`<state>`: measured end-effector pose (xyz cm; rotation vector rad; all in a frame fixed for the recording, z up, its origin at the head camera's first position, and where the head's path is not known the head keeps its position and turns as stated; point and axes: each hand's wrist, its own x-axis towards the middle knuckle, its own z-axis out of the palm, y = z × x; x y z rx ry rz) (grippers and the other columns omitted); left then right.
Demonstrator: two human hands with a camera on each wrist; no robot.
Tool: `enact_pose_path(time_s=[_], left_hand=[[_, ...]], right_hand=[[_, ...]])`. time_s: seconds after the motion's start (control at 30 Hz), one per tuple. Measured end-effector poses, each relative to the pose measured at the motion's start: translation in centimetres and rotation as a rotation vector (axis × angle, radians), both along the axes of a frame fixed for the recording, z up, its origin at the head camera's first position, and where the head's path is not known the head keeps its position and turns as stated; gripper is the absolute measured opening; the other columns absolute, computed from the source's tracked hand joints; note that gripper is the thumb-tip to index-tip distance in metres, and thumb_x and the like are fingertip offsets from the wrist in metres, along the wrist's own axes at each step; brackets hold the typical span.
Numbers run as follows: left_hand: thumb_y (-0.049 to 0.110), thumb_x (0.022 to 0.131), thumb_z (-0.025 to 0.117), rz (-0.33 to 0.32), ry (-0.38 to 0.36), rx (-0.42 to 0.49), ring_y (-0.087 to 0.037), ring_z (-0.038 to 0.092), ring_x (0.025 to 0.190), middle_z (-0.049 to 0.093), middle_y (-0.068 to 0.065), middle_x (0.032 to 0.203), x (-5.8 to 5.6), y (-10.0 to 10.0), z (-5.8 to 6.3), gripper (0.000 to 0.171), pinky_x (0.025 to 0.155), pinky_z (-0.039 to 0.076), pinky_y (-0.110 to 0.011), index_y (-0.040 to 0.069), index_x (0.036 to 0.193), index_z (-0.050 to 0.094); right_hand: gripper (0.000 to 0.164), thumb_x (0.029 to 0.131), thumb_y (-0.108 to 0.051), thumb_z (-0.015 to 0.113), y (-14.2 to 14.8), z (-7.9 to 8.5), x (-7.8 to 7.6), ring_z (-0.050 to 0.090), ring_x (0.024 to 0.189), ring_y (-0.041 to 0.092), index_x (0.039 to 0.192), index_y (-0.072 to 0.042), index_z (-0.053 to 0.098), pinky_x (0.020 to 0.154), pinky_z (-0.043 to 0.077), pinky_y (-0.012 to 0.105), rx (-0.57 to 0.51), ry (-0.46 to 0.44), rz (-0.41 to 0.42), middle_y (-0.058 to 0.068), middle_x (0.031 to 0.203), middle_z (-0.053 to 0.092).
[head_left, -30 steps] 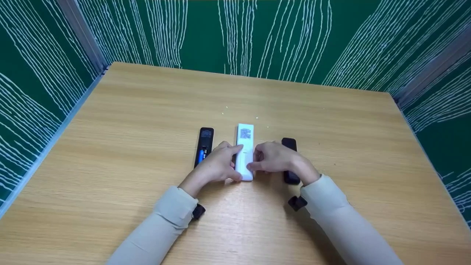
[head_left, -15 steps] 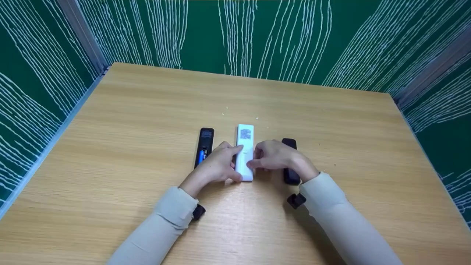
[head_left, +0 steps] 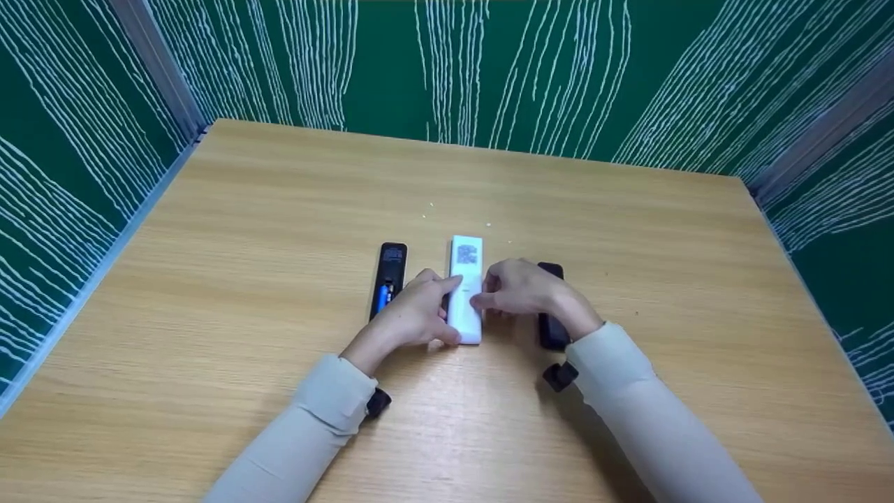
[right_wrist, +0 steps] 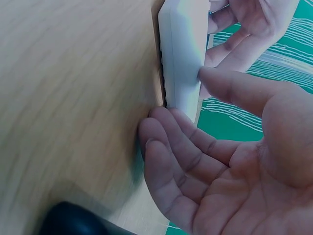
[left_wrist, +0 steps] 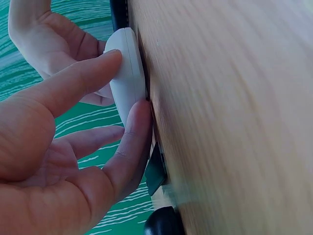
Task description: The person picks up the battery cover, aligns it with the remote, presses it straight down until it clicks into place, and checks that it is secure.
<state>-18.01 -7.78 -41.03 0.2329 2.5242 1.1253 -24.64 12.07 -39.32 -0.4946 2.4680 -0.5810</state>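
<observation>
A white remote control lies on the table with its back up, a printed square code near its far end. My left hand holds it from the left, fingers spread along that side. In the left wrist view, the left thumb and a finger grip its near end. From the right, my right hand holds the same remote, its thumb on the back. The right wrist view shows that thumb pressed on the white casing, with curled fingers by the edge at the tabletop.
Left of the white remote lies a black remote with its battery bay uncovered and a blue battery inside. Another black remote is partly hidden under the right wrist. Small white crumbs lie on the wooden table beyond the remotes.
My right hand has slid a little way toward the far end along the white remote's right side, its thumb moving up the back. The left hand and the remotes stay put.
</observation>
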Motion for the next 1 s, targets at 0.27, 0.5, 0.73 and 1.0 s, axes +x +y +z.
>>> enact_pose_path(time_s=[0.27, 0.5, 0.73, 1.0], left_hand=[[0.006, 0.082, 0.092, -0.008, -0.008, 0.003, -0.019, 0.060, 0.103, 0.050, -0.011, 0.133, 0.1, 0.1, 0.2, 0.100, 0.086, 0.055, -0.029, 0.012, 0.166, 0.037], [0.002, 0.080, 0.091, -0.004, 0.008, 0.025, -0.018, 0.058, 0.094, 0.050, -0.015, 0.130, -0.3, -0.5, 1.0, 0.099, 0.075, 0.050, -0.027, 0.014, 0.165, 0.040], [0.005, 0.082, 0.090, 0.024, 0.064, 0.046, -0.022, 0.060, 0.105, 0.050, -0.017, 0.135, -0.6, -2.4, 2.6, 0.095, 0.082, 0.053, -0.031, 0.018, 0.164, 0.044], [0.011, 0.085, 0.089, 0.069, 0.094, 0.033, -0.031, 0.052, 0.129, 0.046, -0.014, 0.149, -0.3, -5.5, 2.9, 0.092, 0.098, 0.055, -0.043, 0.021, 0.164, 0.043]], right_hand=[[0.029, 0.098, -0.034, 0.075, 0.5, 0.1, 0.4, 0.065, 0.077, 0.019, 0.108, -0.008, 0.070, 0.065, 0.048, 0.029, -0.021, 0.073, -0.016, 0.005, 0.089, 0.071], [0.031, 0.098, -0.032, 0.076, 0.8, 0.7, 0.9, 0.064, 0.080, 0.020, 0.115, -0.007, 0.070, 0.069, 0.051, 0.032, -0.088, 0.117, -0.045, 0.008, 0.096, 0.071], [0.041, 0.098, -0.035, 0.077, 0.7, 1.0, 1.4, 0.067, 0.092, 0.026, 0.128, -0.008, 0.068, 0.077, 0.057, 0.037, -0.122, 0.143, -0.078, 0.013, 0.113, 0.071], [0.042, 0.099, -0.031, 0.077, 0.2, 1.1, 1.7, 0.067, 0.094, 0.026, 0.133, -0.009, 0.067, 0.078, 0.058, 0.036, -0.178, 0.184, -0.102, 0.011, 0.117, 0.070]])
